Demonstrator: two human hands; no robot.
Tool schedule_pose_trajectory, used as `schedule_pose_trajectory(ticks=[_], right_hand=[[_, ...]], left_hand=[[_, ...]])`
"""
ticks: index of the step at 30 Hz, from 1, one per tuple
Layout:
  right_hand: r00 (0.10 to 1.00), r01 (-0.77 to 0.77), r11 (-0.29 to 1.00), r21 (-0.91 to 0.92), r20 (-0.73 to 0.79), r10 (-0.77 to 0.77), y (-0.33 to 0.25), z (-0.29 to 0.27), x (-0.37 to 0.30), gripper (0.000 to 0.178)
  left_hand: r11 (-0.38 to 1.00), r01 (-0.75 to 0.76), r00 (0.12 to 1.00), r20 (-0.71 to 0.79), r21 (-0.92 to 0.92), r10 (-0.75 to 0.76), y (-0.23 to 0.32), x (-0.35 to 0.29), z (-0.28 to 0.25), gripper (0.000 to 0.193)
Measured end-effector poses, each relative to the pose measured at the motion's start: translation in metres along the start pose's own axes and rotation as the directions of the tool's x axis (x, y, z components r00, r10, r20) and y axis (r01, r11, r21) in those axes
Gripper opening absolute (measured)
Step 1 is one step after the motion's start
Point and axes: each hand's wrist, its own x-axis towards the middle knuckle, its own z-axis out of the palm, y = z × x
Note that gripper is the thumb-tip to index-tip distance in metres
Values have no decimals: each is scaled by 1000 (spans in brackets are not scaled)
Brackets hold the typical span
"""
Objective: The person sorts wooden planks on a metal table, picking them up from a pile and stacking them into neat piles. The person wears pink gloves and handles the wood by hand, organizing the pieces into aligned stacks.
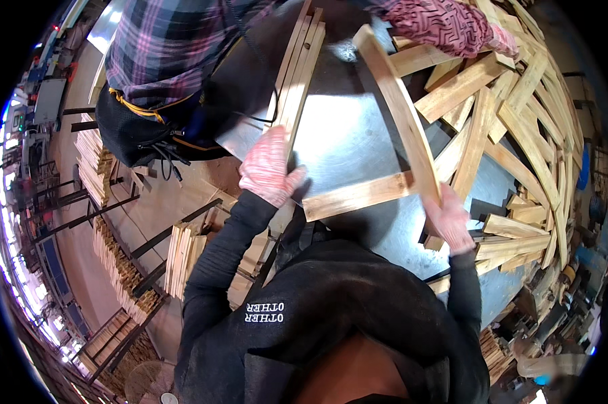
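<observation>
My left hand [270,170], in a pink-and-white glove, is round the near end of a few long wooden strips [300,74] lying side by side, its thumb on their right side. My right hand [447,219], gloved alike, grips the near end of a long wooden plank [401,111] that is tilted away from me. A shorter wooden board [358,195] lies crosswise on the metal table [347,135] between my hands, its right end meeting the plank.
A loose heap of wooden boards [482,135] covers the table's right side. Across from me, a person in a plaid shirt [176,47] stands at the left; a patterned sleeve [442,27] reaches over the heap. Stacked wood strips [118,269] sit on floor racks at left.
</observation>
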Motion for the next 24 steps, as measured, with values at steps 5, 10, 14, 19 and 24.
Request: schedule_pose_trajectory(ticks=[5, 10, 14, 19, 24], right_hand=[[873, 403, 735, -545, -11, -487, 50, -75, -72, 35], [575, 189, 748, -636, -546, -609, 54, -87, -69, 53], [594, 178, 982, 56, -802, -62, 118, 16, -7, 111], [822, -342, 920, 194, -413, 392, 101, 53, 6, 103], [845, -54, 999, 8, -532, 50, 110, 66, -40, 93]], left_hand=[[820, -568, 819, -49, 68, 571, 113, 56, -27, 91], [866, -482, 855, 287, 133, 432, 111, 46, -34, 25], [981, -191, 977, 101, 40, 186, 92, -4, -63, 35], [941, 332, 943, -31, 70, -331, -1, -65, -65, 39], [792, 593, 805, -98, 143, -585, -79, -84, -51, 41]])
